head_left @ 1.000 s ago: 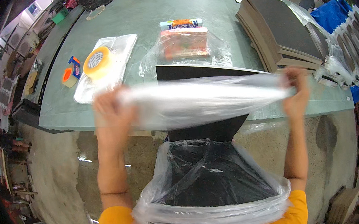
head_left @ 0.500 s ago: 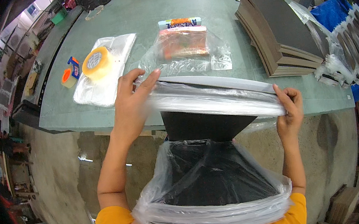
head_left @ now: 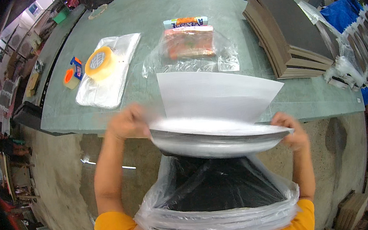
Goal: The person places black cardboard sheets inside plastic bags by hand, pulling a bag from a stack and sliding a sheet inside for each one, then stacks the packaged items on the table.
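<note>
A wide sleeve of gathered clear plastic [head_left: 217,140], which looks like a plastic bag, is stretched between my two hands. My left hand [head_left: 127,122], blurred by motion, grips its left end. At the right end my right hand [head_left: 291,132] pinches the gathered edge. A stiff sheet [head_left: 219,94], white on the side facing me, sticks up out of the plastic, over the table's near edge. Below, against my orange shirt, lies a black panel [head_left: 217,185] covered with clear plastic, with folds bunched along its bottom. The plastic hides where the sheet and panel meet.
On the green table [head_left: 138,8] lie a stack of flat clear bags [head_left: 121,59] with a large tape roll [head_left: 100,64], a small tape dispenser [head_left: 73,74], and a bagged orange packet [head_left: 190,42]. A stack of dark boards [head_left: 295,29] is at right, beside plastic-wrapped bundles [head_left: 363,40].
Both hands have moved down toward me, drawing the gathered plastic with them. Much more of the white sheet now shows above it, and the black panel's upper part is covered.
</note>
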{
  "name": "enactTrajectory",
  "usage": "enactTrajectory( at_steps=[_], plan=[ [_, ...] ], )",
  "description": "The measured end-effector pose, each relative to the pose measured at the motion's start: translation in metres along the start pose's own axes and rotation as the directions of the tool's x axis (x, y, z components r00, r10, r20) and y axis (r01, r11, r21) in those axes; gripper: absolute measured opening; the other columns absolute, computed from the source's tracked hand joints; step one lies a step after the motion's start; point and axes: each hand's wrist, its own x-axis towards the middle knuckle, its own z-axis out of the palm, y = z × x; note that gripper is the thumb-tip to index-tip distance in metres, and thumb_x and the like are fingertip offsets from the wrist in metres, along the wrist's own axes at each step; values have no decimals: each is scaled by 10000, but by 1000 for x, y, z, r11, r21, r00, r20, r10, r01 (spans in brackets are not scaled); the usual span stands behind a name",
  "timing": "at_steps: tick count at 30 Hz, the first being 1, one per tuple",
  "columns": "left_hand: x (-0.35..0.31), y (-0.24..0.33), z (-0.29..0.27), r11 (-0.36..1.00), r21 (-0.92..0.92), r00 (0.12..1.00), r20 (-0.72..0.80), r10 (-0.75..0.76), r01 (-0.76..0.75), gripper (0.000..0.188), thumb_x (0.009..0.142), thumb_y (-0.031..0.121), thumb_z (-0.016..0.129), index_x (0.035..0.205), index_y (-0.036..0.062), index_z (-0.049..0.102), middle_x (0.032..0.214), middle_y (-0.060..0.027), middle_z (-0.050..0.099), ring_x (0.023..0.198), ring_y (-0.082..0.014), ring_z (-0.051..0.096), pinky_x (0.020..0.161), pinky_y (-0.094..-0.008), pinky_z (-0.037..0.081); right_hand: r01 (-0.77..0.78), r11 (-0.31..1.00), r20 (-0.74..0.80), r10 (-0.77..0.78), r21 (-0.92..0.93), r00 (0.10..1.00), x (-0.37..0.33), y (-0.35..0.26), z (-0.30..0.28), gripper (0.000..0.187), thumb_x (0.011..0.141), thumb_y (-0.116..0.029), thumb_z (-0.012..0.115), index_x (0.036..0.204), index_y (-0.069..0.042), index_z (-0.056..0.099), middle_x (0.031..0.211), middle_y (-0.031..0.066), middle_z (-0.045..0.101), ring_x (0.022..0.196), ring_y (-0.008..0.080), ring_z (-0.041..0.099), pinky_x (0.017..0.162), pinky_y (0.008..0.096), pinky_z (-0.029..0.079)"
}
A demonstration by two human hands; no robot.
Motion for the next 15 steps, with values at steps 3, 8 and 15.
enactTrajectory(
  at_steps=[3, 8, 15],
  plan=[
    [-16, -116, 31, 809, -537, 967, 56, -248, 239, 322, 634, 90, 650, 936, 12, 570, 832, -81, 612, 698, -177, 586, 585, -289, 482, -624, 757, -283, 653, 194, 703, -51, 134, -26, 370, 674, -195, 662, 994, -43, 555, 939, 92, 556, 818, 143, 521, 690, 276, 420],
    [-6, -175, 63, 804, -249, 804, -130, -581, 540, 264, 741, 251, 557, 910, 48, 567, 809, -82, 570, 703, -169, 526, 623, -263, 431, -725, 687, -450, 635, -43, 628, -72, 238, -49, 415, 710, -269, 617, 1036, -26, 537, 1029, 105, 525, 926, 181, 490, 741, 301, 406],
    [-14, -87, 56, 894, 311, 945, -53, -322, 322, 373, 765, 336, 570, 963, 21, 544, 732, -62, 494, 646, -166, 451, 621, -257, 393, -578, 690, -198, 553, -436, 809, -24, 71, 17, 442, 700, -312, 646, 997, 1, 548, 977, 119, 521, 1000, 238, 454, 807, 339, 376]
  ],
)
